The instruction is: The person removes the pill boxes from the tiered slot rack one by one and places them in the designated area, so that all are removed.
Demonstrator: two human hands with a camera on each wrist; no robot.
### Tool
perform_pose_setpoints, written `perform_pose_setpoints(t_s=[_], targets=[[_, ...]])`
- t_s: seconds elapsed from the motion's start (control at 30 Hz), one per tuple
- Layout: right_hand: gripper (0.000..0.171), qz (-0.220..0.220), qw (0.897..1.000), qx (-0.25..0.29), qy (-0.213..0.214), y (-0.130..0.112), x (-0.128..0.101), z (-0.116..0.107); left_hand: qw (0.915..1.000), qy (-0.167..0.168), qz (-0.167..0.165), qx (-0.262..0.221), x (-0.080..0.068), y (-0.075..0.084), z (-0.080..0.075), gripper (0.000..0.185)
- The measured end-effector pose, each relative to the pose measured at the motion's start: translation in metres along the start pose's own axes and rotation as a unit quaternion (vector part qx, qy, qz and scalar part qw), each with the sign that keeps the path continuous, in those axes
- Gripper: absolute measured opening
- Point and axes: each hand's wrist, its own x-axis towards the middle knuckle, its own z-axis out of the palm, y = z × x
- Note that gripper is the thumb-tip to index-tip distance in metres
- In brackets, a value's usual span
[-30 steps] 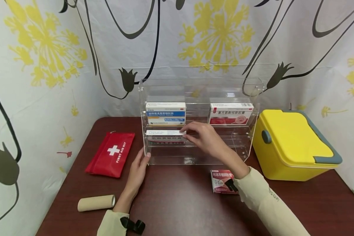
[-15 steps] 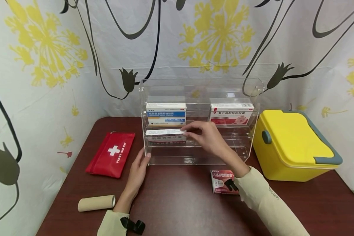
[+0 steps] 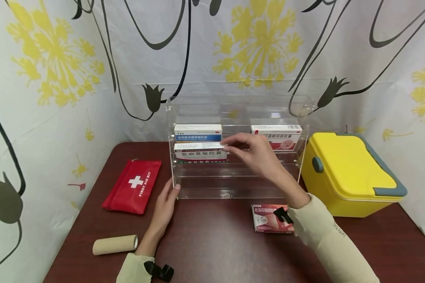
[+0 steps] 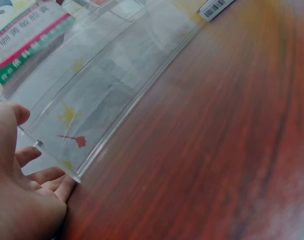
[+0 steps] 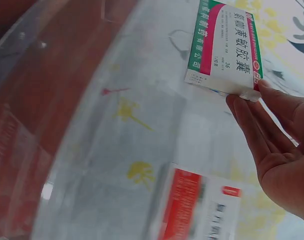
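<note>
Box is being pinched, seemingly, by the right hand for shelving; the flat-fingered left hand is steadying the rack.

The white medicine box with green and pink bands stands upright, long side level. It sits apparently on the clear acrylic rack's middle shelf, left side.

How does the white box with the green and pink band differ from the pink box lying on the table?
The white box with the green and pink band is lifted on edge inside the clear acrylic rack, fingertips of the right hand on its end; the pink box lies flat, untouched, outside it. Both are small printed cartons.
</note>
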Motion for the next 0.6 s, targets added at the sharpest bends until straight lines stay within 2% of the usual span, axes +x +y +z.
perform_pose_setpoints(t_s=[0.17,0.33,0.5,0.6], targets=[[0.017,-0.008,1.0,0.008,-0.005,-0.009,0.003,-0.005,1.0,0.004,0.0,0.0,-0.003,-0.003,-0.001,0.061],[0.016,-0.003,1.0,-0.007,-0.008,-0.016,-0.002,-0.008,1.0,0.0,-0.004,-0.002,-0.005,-0.004,-0.002,0.06],[0.017,0.01,1.0,-0.009,-0.013,-0.024,-0.02,-0.014,1.0,-0.005,0.001,-0.006,-0.004,-0.001,-0.001,0.057],[0.017,0.036,0.999,0.009,-0.037,-0.024,-0.04,-0.012,0.9999,-0.005,0.007,-0.006,-0.004,0.001,0.0,0.055]])
